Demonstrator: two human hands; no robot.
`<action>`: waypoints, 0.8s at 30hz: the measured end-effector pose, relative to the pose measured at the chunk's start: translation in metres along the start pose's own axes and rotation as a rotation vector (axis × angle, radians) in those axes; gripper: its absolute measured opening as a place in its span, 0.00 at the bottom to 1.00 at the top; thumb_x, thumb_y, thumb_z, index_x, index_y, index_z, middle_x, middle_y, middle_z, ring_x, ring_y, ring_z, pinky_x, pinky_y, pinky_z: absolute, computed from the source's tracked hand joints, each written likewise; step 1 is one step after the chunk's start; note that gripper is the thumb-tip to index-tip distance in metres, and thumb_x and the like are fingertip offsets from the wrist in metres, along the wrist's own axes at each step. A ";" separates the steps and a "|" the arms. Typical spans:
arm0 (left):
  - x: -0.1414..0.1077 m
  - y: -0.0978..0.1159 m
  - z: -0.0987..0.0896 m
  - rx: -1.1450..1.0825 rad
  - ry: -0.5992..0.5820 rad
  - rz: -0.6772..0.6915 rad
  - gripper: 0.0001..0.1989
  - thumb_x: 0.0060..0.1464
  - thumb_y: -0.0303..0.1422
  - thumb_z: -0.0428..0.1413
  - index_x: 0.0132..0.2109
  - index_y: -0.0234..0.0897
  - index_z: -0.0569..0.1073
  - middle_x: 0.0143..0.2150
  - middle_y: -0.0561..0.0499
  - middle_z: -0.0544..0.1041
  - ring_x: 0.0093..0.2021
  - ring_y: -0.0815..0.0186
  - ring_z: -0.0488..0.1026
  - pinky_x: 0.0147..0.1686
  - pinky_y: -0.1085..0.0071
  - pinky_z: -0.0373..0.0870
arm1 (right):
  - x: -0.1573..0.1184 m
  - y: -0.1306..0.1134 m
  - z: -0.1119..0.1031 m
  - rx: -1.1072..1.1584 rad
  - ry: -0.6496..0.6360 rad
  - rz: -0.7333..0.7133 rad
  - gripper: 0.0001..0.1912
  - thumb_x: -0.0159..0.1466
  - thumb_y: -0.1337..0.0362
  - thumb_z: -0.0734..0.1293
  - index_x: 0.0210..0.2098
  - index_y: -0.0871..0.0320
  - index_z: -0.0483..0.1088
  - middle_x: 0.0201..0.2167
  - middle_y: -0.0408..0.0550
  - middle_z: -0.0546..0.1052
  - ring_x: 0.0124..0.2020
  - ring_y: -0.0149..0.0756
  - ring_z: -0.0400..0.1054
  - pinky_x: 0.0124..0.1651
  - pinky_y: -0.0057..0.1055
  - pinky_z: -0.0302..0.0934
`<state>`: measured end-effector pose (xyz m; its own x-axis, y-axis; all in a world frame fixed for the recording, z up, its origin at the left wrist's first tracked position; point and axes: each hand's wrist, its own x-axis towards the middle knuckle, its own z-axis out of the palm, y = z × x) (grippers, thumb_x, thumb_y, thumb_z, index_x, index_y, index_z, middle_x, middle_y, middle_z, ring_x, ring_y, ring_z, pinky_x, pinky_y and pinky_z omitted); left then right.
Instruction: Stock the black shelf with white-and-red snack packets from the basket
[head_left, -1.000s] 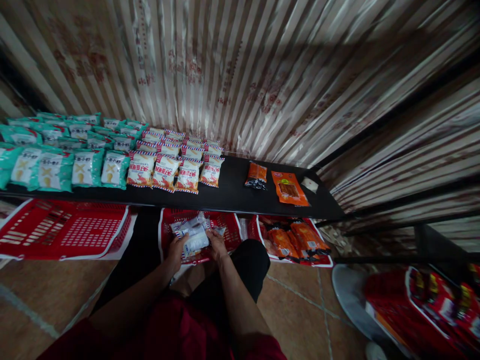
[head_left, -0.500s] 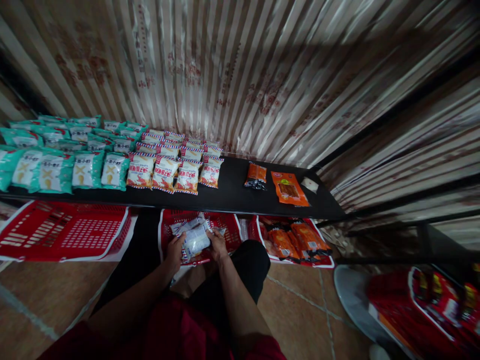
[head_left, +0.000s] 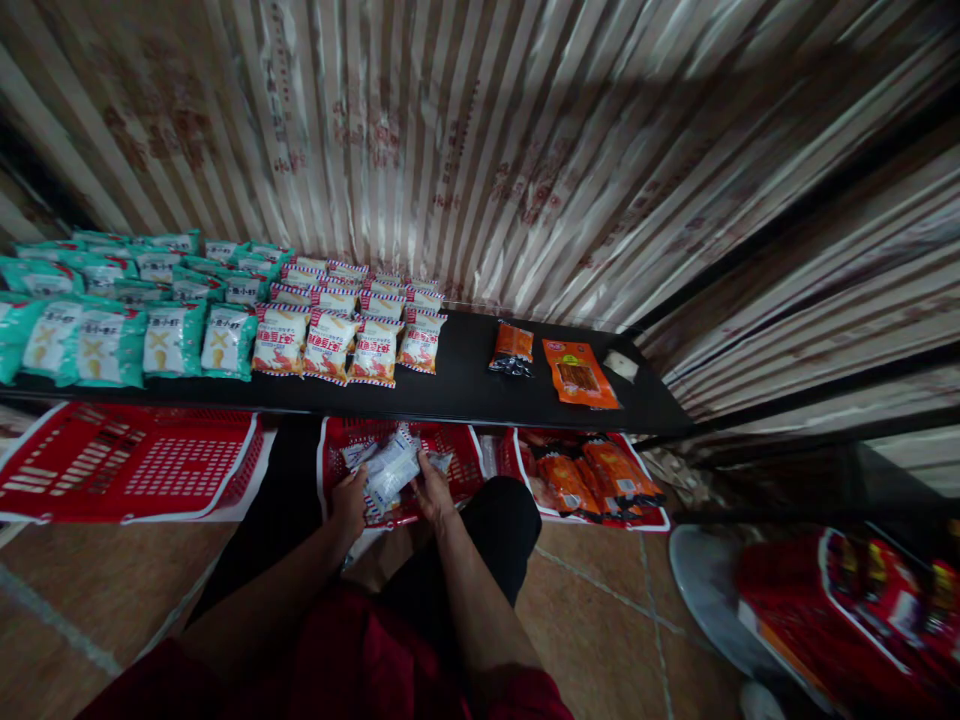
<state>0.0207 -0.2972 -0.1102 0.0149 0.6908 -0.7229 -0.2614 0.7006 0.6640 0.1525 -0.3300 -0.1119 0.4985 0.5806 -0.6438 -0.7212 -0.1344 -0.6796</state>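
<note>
Remotely, I see 1 pale packet (head_left: 393, 468) slanting up rightward: left hand (head_left: 350, 503) pinching lower end, right hand (head_left: 435, 493) by upper end, fingers half-curled (grip unclear).

Black shelf (head_left: 457, 400): rows of teal bags (head_left: 171, 340), left; rows of white-and-orange bags (head_left: 328, 345), alongside; further right, one small orange packet (head_left: 513, 343), one flat orange bag (head_left: 577, 376), one small white item (head_left: 621, 366), unidentified. Below: left basket (head_left: 184, 455), red; middle basket (head_left: 466, 468), red; right basket (head_left: 518, 458), red, containing orange packages (head_left: 619, 468). Left hand (head_left: 349, 503): gripping pale packet (head_left: 393, 467) above middle basket. Right hand (head_left: 434, 488): at packet's right edge, contact unclear. Behind: striped curtain (head_left: 420, 160).
</note>
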 end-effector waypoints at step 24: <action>0.002 0.014 0.000 0.285 0.112 0.271 0.04 0.42 0.24 0.55 0.25 0.37 0.72 0.26 0.49 0.75 0.34 0.62 0.74 0.33 0.71 0.69 | 0.001 0.012 -0.003 -0.199 -0.070 0.109 0.14 0.49 0.62 0.74 0.28 0.60 0.65 0.25 0.43 0.75 0.23 0.28 0.71 0.23 0.24 0.68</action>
<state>0.0167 -0.2864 -0.1022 -0.1268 0.8443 -0.5206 0.0364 0.5285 0.8482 0.1460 -0.3337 -0.1220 0.3832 0.6070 -0.6963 -0.6567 -0.3511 -0.6675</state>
